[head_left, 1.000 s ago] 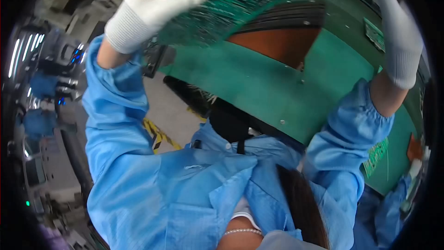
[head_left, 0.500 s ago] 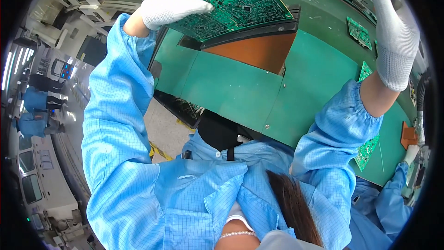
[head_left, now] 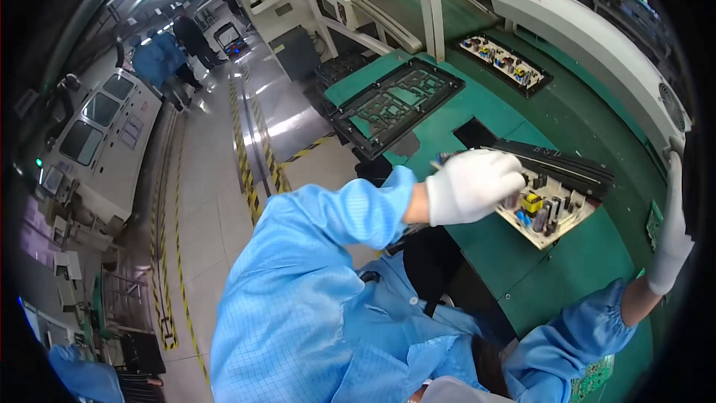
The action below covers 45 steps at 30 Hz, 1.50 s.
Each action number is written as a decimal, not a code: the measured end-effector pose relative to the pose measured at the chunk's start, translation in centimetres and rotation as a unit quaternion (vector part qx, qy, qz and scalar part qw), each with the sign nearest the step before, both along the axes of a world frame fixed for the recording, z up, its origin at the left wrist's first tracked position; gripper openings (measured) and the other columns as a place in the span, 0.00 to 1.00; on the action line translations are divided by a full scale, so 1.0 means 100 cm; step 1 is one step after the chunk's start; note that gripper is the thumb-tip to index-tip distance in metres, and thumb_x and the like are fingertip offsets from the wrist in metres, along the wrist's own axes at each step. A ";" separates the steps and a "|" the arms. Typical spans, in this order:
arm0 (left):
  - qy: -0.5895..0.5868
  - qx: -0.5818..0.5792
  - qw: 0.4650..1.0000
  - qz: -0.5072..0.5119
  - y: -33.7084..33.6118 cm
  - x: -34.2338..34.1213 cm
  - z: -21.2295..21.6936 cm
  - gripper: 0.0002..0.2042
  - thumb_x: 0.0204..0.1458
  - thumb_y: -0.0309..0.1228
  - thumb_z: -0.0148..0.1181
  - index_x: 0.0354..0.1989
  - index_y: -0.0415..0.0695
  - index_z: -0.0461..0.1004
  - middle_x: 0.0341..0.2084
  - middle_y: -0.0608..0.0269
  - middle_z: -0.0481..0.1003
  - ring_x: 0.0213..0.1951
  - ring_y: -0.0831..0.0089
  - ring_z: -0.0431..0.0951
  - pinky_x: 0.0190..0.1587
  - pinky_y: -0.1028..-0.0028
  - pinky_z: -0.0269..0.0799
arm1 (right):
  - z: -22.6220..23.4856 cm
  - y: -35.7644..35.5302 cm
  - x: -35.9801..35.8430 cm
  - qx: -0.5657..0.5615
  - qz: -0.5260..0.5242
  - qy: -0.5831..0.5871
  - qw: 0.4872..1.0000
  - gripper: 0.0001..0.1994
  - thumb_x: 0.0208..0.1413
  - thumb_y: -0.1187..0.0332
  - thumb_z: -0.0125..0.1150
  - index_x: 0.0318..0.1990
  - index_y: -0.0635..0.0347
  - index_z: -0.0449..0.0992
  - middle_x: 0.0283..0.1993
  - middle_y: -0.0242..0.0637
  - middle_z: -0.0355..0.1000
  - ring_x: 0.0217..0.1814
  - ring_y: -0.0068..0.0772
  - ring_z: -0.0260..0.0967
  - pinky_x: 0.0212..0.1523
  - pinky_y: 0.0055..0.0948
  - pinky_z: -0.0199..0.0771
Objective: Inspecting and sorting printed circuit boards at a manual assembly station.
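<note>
A circuit board (head_left: 548, 213) lies tilted with its component side showing, bearing a yellow part, blue parts and dark cylinders. My left hand (head_left: 473, 186), in a white glove, is closed at the board's left part, its fingers curled over it and hiding much of that side; the exact grip is hidden. Behind the board is a long black bar-like holder (head_left: 556, 164), close along its far edge. Out at the right rim, my gloved right hand (head_left: 675, 231) is raised with its fingers stretched out, beside the end of a white machine housing (head_left: 589, 19). Nothing shows in it.
A black frame carrier (head_left: 399, 104) rests on the green bench (head_left: 488, 276). Farther back, a populated board (head_left: 503, 63) sits in a black carrier. Green boards (head_left: 655, 224) are at the right. Left are a striped walkway (head_left: 242, 149) and several people (head_left: 160, 60).
My view has turned left. The board in my left hand showed its green soldered face; now its component face shows. My right hand stays raised at the right, now lower in the picture.
</note>
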<state>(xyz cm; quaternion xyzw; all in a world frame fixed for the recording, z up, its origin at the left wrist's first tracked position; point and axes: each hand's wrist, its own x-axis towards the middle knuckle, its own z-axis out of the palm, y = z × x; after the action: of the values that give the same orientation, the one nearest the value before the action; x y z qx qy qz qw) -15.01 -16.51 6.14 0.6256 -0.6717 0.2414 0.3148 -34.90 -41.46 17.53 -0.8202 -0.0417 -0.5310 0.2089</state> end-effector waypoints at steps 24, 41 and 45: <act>0.648 -0.060 0.758 -0.038 0.011 0.049 -0.017 0.22 0.55 0.36 0.65 0.52 0.33 0.69 0.42 0.53 0.76 0.42 0.69 0.79 0.45 0.70 0.78 | 0.049 0.047 0.100 -0.072 0.030 0.256 0.964 0.13 0.49 0.73 0.60 0.41 0.72 0.73 0.32 0.50 0.70 0.35 0.36 0.71 0.41 0.32 0.70; 0.343 -0.062 0.932 0.094 0.021 0.039 -0.113 0.09 0.50 0.29 0.61 0.39 0.41 0.76 0.34 0.54 0.77 0.40 0.58 0.78 0.45 0.64 0.75 | 0.042 -0.010 0.159 -0.312 -0.030 0.409 0.857 0.14 0.36 0.68 0.68 0.34 0.63 0.79 0.31 0.47 0.73 0.40 0.49 0.74 0.45 0.40 0.75; 0.324 -0.046 0.939 0.107 0.025 0.040 -0.105 0.10 0.50 0.30 0.61 0.40 0.40 0.77 0.36 0.52 0.77 0.40 0.59 0.78 0.45 0.64 0.75 | 0.046 -0.041 0.183 -0.247 -0.035 0.529 0.811 0.12 0.41 0.66 0.62 0.34 0.62 0.80 0.33 0.45 0.77 0.35 0.41 0.75 0.38 0.37 0.76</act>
<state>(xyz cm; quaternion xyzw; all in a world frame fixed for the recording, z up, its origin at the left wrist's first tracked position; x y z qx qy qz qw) -10.98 -13.98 -4.31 0.7228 -0.4507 0.0892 0.5162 -16.61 -45.54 22.10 -0.9992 -0.0259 0.0059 -0.0297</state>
